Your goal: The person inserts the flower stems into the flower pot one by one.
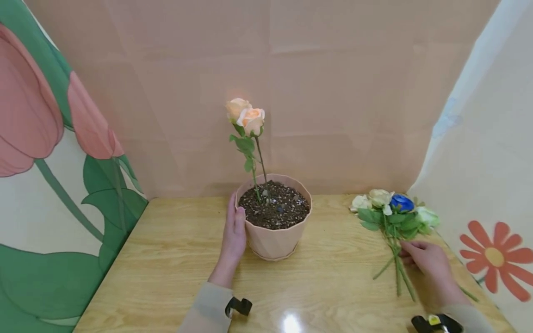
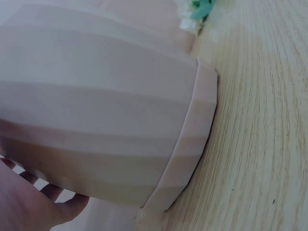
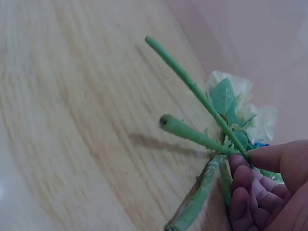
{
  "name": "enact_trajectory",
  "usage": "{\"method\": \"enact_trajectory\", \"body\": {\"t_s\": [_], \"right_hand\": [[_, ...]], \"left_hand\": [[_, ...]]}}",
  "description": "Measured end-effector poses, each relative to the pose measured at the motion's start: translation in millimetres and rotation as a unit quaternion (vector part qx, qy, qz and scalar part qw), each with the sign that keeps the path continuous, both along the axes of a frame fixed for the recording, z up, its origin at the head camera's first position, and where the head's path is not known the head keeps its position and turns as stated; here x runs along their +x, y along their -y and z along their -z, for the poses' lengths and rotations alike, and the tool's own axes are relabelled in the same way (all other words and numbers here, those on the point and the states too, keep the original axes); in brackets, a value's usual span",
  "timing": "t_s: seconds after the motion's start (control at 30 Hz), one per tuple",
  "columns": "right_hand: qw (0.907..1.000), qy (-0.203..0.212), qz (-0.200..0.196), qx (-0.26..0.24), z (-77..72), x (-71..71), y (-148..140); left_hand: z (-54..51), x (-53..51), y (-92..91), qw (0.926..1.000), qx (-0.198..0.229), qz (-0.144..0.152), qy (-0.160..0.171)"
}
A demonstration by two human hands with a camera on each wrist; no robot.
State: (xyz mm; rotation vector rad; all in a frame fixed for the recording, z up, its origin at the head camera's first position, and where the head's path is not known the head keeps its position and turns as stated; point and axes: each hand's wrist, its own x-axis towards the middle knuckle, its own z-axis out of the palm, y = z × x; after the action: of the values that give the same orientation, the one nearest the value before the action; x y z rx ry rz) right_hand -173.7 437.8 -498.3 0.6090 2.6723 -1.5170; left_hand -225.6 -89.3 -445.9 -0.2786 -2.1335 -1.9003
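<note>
A pink flower pot (image 1: 275,240) filled with dark soil stands on the table, with two peach roses (image 1: 251,121) upright in it. My left hand (image 1: 234,231) holds the pot's left side, thumb near the rim; the left wrist view shows its fingers against the pot wall (image 2: 96,106). To the right lies a bunch of artificial roses: a blue rose (image 1: 401,202) among several white and cream ones (image 1: 380,197). My right hand (image 1: 429,261) pinches a green stem (image 3: 192,86) of this bunch between thumb and fingers. Which bloom that stem carries cannot be told.
The wooden table (image 1: 166,259) meets a pink backdrop (image 1: 333,92) behind. A tulip-patterned panel (image 1: 33,115) stands at the left, and a pale panel with a red flower (image 1: 493,256) at the right. Another stem end (image 1: 468,293) pokes out beyond my right wrist.
</note>
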Motion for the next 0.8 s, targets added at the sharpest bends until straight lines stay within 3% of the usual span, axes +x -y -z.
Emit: {"method": "enact_trajectory", "body": {"t_s": [0.13, 0.23, 0.37, 0.53, 0.8], "right_hand": [[0.9999, -0.011, 0.006, -0.010, -0.8, 2.3, 0], [0.9995, -0.018, 0.014, 0.021, -5.5, 3.1, 2], [0.9980, -0.040, 0.028, 0.040, -21.0, 1.7, 9], [0.9960, -0.077, 0.045, -0.001, -42.5, -1.0, 23], [0.9903, -0.131, 0.036, -0.029, -78.1, -5.3, 54]], "left_hand": [[1.1, -1.1, -0.2, 1.0000, 0.003, 0.004, -0.004], [2.3, -1.6, -0.4, 1.0000, 0.003, 0.001, -0.005], [3.7, -2.1, -0.7, 1.0000, 0.002, -0.002, -0.005], [3.3, -2.8, -0.8, 1.0000, -0.003, -0.003, -0.006], [2.2, -1.6, -0.7, 0.9999, -0.007, -0.004, -0.009]]}}
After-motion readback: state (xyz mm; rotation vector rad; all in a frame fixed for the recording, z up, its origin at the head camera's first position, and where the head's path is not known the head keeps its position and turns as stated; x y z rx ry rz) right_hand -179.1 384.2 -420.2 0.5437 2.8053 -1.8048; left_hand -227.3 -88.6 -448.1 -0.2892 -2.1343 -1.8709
